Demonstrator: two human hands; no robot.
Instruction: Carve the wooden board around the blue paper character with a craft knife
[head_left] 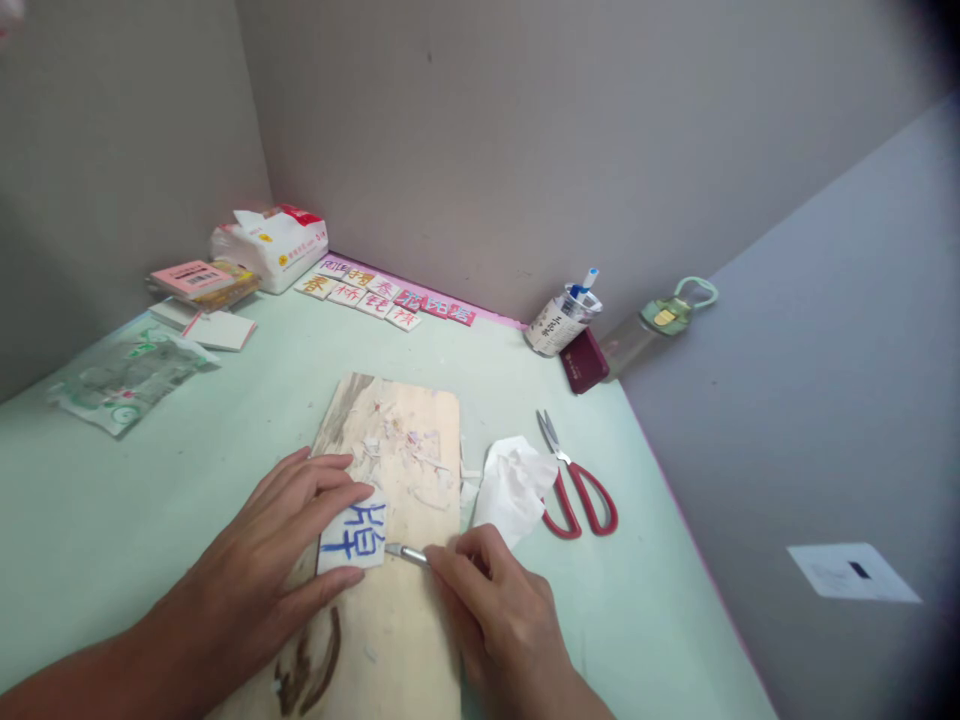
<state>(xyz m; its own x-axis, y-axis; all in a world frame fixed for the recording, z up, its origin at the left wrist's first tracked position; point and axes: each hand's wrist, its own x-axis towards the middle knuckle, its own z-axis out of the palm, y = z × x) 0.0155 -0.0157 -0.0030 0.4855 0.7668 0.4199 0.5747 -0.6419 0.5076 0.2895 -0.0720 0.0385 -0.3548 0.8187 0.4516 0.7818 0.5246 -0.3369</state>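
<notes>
Left hand (274,535) and right hand (499,590) apart: pinching 1 white lettered tile (354,540) by its edges on the wooden board (409,640), gripping the craft knife (409,554), blade (393,549) right beside the tile. Probably best worked in short, light strokes, thumb (346,582) well clear of the blade's path.

Diffuse, moderate light, direction unclear. Wooden board (416,640) pale, softly shaded beneath right hand (506,605) at its right edge. Grey wall (127,130) left of board dimmer. Far right of board: black vignetting, white wall plate (832,572) skewed. Tissue pack (274,250) beyond board: small print soft.
</notes>
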